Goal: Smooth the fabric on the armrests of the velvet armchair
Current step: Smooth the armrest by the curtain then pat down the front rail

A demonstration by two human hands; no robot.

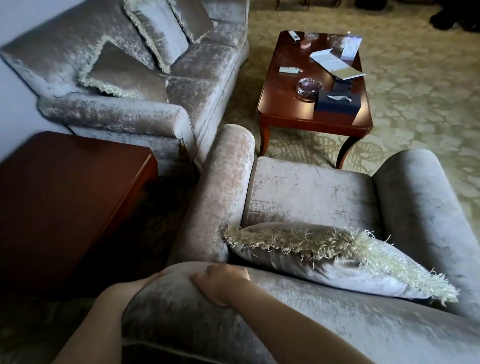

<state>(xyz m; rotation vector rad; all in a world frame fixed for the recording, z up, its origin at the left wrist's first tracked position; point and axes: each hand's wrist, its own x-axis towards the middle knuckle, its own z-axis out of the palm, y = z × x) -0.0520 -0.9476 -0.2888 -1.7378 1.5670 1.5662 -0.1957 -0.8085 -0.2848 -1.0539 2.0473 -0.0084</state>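
— So, which step?
— Judging by position, the approach to the left-side armrest (223, 193); no smoothing stroke on it yet. Standing behind the velvet armchair (311, 195), looking down over the backrest (294, 319).
— Hands?
— Both up at the top left corner of the backrest, just short of the armrest joint. Right hand (221, 285) draped over the corner, fingers curled down into the velvet, gripping the padding and nothing else. Left hand (157, 276) cupping the outer side of the same corner; mostly hidden behind it, so cannot tell how far open.
— Armrests themselves?
— Untouched by either hand. Mottled, crushed nap along the left-side one; darker, more even pile on the right-side armrest (427, 215), well apart from both hands. Fringed cushion (333, 257) lying across the back of the seat, fringe against the left-side armrest.
— Next move?
— Probably: release the corner, flatten a palm, slide it forward along the roll of the left-side armrest toward its front end, with even pressure. Likely a lean or a step round for reach. Then the same on the other side. Worth minding the cushion fringe at the inner edge.
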